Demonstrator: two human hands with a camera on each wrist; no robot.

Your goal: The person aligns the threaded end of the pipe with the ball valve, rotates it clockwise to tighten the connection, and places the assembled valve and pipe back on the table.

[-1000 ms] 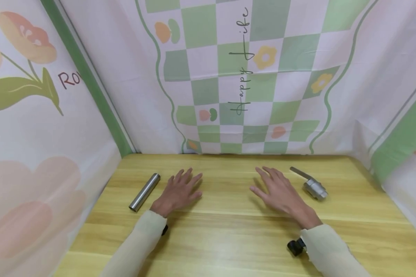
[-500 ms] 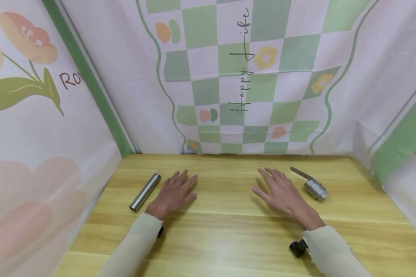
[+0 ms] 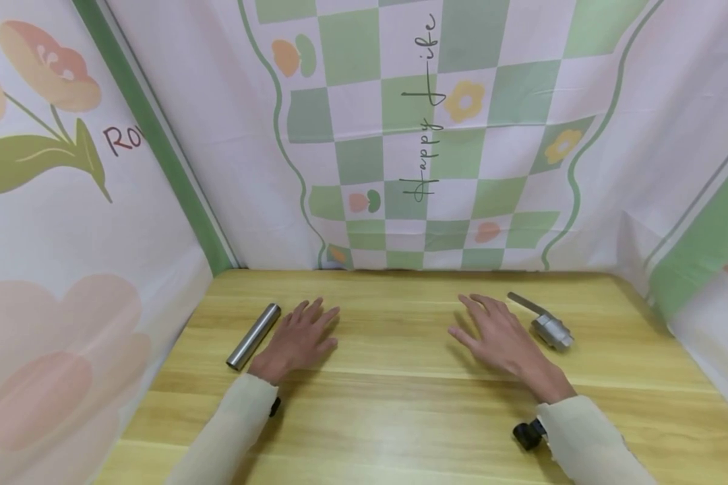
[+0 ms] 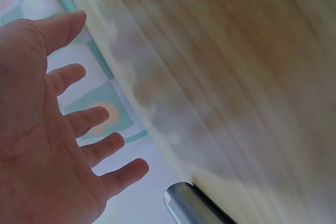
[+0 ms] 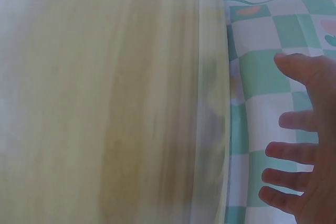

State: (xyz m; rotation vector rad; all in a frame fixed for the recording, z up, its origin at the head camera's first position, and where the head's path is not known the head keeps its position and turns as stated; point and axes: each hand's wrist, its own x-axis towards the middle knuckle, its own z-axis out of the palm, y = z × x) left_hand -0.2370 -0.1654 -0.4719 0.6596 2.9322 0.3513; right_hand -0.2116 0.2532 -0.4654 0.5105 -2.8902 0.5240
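My left hand [image 3: 296, 342] hovers palm down over the wooden table, fingers spread, holding nothing. Just left of it lies a shiny metal tube [image 3: 253, 336], slanted on the tabletop; one end of the tube [image 4: 191, 203] also shows at the bottom of the left wrist view. On the other side, my right hand [image 3: 505, 341] is likewise spread and holds nothing. Right beside it rests a metal ball valve [image 3: 551, 331] with a flat lever handle [image 3: 524, 303] pointing to the back left. In the right wrist view the right hand's fingers [image 5: 291, 152] are apart.
The wooden table [image 3: 394, 411] ends at a checked fabric curtain [image 3: 400, 155] behind it. Printed fabric walls [image 3: 176, 222] enclose the left and right sides. A small black wrist camera [image 3: 526, 435] sits under the right sleeve.
My left hand has drifted left, closer to the metal tube. My right hand has shifted slightly right toward the ball valve. Both objects have stayed put.
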